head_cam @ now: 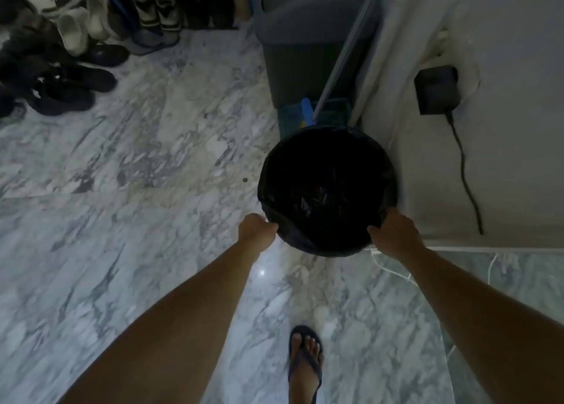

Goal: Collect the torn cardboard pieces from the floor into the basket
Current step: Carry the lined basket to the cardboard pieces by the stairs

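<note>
While the basket point(326, 190), lined with a black bag, stands on the marble floor point(137, 205) against the white wall point(503, 129), both hands grip its near rim: the left hand point(254, 231) curls on the left side, the right hand point(393, 236) on the right. Behind it stands a grey bin point(302, 52). Shoes point(70, 52) crowd the floor's far left corner. A black adapter point(436, 89) hangs on the wall.
</note>
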A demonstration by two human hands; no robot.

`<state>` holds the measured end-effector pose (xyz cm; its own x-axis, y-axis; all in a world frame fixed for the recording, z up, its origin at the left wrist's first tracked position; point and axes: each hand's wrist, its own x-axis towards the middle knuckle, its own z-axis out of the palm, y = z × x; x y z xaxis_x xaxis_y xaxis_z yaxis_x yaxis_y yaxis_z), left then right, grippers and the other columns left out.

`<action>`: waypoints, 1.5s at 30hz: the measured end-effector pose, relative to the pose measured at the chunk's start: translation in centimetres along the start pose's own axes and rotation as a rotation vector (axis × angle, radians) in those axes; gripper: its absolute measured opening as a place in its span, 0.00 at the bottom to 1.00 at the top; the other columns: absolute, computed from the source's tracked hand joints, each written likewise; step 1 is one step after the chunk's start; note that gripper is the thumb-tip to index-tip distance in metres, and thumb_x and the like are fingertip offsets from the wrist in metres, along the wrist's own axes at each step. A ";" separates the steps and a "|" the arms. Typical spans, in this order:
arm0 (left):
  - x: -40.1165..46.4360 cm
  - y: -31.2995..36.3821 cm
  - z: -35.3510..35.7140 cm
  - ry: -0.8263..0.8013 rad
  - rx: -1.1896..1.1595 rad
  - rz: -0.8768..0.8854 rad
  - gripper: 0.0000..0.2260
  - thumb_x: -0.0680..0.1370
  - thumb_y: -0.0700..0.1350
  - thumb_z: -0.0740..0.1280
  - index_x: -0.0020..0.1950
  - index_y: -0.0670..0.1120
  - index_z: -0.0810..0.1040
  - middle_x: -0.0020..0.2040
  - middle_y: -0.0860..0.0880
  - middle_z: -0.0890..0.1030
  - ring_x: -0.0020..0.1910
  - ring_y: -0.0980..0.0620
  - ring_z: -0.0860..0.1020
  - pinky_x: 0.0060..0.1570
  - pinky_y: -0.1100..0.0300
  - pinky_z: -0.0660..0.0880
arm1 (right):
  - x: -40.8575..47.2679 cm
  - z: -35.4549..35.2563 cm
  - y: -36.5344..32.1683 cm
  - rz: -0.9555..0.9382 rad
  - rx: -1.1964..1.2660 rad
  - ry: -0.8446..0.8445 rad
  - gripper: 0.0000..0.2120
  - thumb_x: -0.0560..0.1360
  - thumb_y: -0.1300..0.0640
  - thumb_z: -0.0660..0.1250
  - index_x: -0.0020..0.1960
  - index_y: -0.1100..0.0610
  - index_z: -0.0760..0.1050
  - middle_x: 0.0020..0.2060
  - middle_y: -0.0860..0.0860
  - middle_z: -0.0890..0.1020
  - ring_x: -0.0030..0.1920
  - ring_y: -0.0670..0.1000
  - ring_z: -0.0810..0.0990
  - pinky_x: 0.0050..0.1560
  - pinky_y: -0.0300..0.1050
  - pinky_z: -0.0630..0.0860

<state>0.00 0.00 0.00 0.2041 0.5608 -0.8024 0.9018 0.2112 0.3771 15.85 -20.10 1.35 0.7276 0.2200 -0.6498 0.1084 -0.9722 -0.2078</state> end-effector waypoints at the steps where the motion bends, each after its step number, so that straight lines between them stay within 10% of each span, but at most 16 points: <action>1: 0.4 -0.2 0.5 -0.020 -0.084 -0.041 0.13 0.78 0.41 0.66 0.60 0.36 0.74 0.48 0.42 0.80 0.45 0.45 0.82 0.46 0.51 0.81 | 0.4 0.4 0.2 0.024 0.015 0.004 0.25 0.76 0.54 0.67 0.67 0.63 0.65 0.59 0.63 0.77 0.58 0.64 0.77 0.54 0.51 0.74; 9: 2.4 -2.1 2.8 -0.132 -0.506 -0.218 0.07 0.79 0.31 0.62 0.43 0.37 0.76 0.41 0.41 0.81 0.41 0.44 0.82 0.39 0.51 0.80 | 2.2 3.2 1.1 0.087 0.042 0.047 0.28 0.72 0.64 0.70 0.69 0.64 0.65 0.58 0.64 0.79 0.60 0.65 0.77 0.55 0.50 0.76; 15: 3.4 -4.3 3.2 -0.014 -0.692 -0.214 0.04 0.72 0.29 0.71 0.41 0.35 0.78 0.36 0.38 0.83 0.29 0.47 0.83 0.30 0.59 0.81 | 2.6 4.8 1.7 0.126 0.300 0.191 0.27 0.72 0.65 0.70 0.69 0.58 0.66 0.57 0.65 0.79 0.55 0.67 0.79 0.56 0.56 0.79; 25: 3.7 -4.7 4.8 0.006 -0.738 -0.265 0.07 0.77 0.29 0.64 0.41 0.38 0.75 0.41 0.39 0.81 0.37 0.45 0.81 0.33 0.53 0.79 | 1.9 5.9 1.2 0.181 0.552 0.287 0.19 0.71 0.72 0.62 0.60 0.64 0.64 0.36 0.51 0.71 0.42 0.61 0.77 0.49 0.61 0.78; 28: 4.0 -3.7 5.2 0.048 -0.790 -0.314 0.06 0.75 0.27 0.63 0.44 0.35 0.76 0.35 0.38 0.82 0.28 0.45 0.82 0.26 0.56 0.79 | 2.0 6.1 1.1 0.204 0.613 0.320 0.21 0.71 0.73 0.62 0.62 0.65 0.62 0.45 0.58 0.73 0.48 0.65 0.78 0.52 0.59 0.77; 32: 3.6 -2.6 5.2 0.075 -0.919 -0.300 0.09 0.78 0.36 0.58 0.56 0.36 0.74 0.45 0.38 0.82 0.40 0.39 0.83 0.34 0.48 0.81 | 3.1 6.3 1.4 0.330 0.827 0.232 0.27 0.73 0.72 0.62 0.70 0.63 0.59 0.62 0.64 0.71 0.50 0.64 0.75 0.50 0.62 0.80; 35: 3.0 -1.8 5.0 0.050 -0.813 -0.199 0.07 0.77 0.42 0.66 0.52 0.40 0.77 0.49 0.40 0.82 0.45 0.40 0.82 0.34 0.48 0.82 | 4.0 6.2 2.1 0.393 0.999 0.049 0.22 0.73 0.73 0.62 0.66 0.61 0.69 0.59 0.63 0.77 0.45 0.65 0.81 0.33 0.58 0.82; 45: -0.8 -1.7 -1.1 0.009 -0.689 -0.207 0.13 0.75 0.30 0.66 0.58 0.39 0.74 0.56 0.39 0.79 0.54 0.41 0.80 0.31 0.50 0.80 | -0.8 1.7 -1.5 0.275 1.028 -0.079 0.20 0.74 0.74 0.63 0.64 0.63 0.70 0.57 0.63 0.77 0.52 0.67 0.80 0.38 0.63 0.83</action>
<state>-2.15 0.07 0.48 0.0491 0.4609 -0.8861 0.4756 0.7693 0.4265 13.97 -18.64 0.92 0.5903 0.0441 -0.8060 -0.7031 -0.4623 -0.5403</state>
